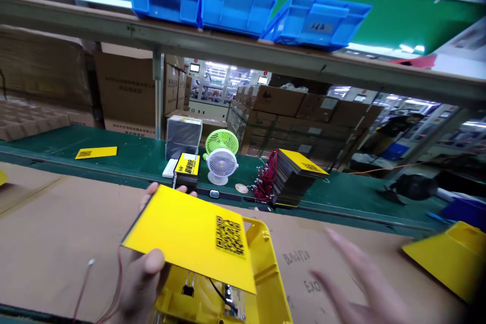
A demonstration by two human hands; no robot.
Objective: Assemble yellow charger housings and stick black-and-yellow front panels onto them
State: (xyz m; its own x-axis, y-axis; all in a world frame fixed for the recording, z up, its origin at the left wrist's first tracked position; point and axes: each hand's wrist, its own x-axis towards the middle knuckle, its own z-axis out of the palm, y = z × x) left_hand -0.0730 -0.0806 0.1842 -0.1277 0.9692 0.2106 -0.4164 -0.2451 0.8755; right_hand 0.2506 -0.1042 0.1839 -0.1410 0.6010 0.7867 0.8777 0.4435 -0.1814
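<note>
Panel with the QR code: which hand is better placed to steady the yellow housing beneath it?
Probably the right hand: blurred but seemingly empty, fingers spread beside the housing. The left hand grips the panel.

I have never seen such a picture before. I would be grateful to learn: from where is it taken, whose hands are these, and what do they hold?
These are a person's two bare hands, seen by a camera worn on that person's head, looking forward and down. The left hand holds a yellow panel printed with a square code, which hides part of an open yellow case. The right hand is blurred, open and holding nothing. Brown cardboard covers the near work area. On the green bench behind stand a white fan, a green fan and a stack of panels beside red wires.
</note>
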